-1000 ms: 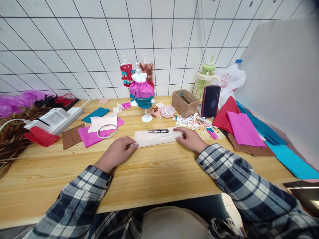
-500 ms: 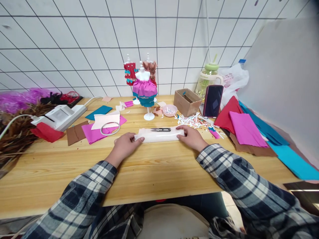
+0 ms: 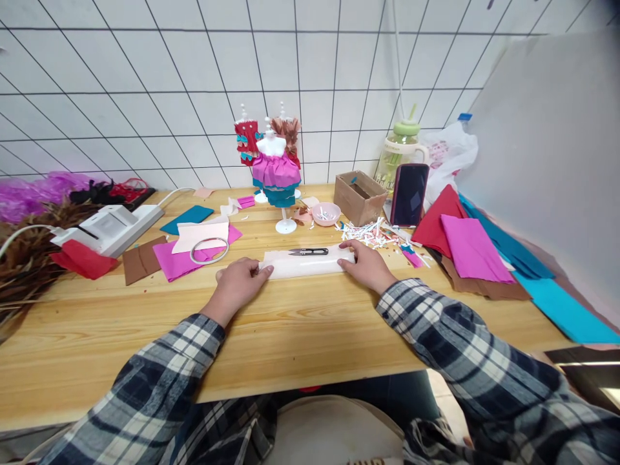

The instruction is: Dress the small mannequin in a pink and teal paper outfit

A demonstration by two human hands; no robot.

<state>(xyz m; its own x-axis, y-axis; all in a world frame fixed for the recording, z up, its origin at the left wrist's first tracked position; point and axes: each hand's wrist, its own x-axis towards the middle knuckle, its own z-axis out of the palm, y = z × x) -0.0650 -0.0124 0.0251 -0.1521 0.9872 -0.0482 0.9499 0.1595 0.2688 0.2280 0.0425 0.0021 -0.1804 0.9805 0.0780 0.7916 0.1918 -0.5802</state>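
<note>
A pale pink paper strip with a glossy front band lies on the table in front of me. My left hand pinches its left end, the thumb on top. At the opposite end my right hand has thumb and fingers closed on the paper. Black-handled thread snips rest along the strip's far edge, between my hands and touched by neither. Left of them, a ring-shaped bangle lies over pale and magenta paper pieces.
Small dress forms with paper dresses stand at the back. Near them are a pink bowl, a cardboard box, paper scraps, a phone and a jug. A power strip is left; folded coloured papers lie right.
The whole view has shifted slightly, so things appear a little further left. Both hands keep hold of the strip's ends. The snips stay on the paper.
</note>
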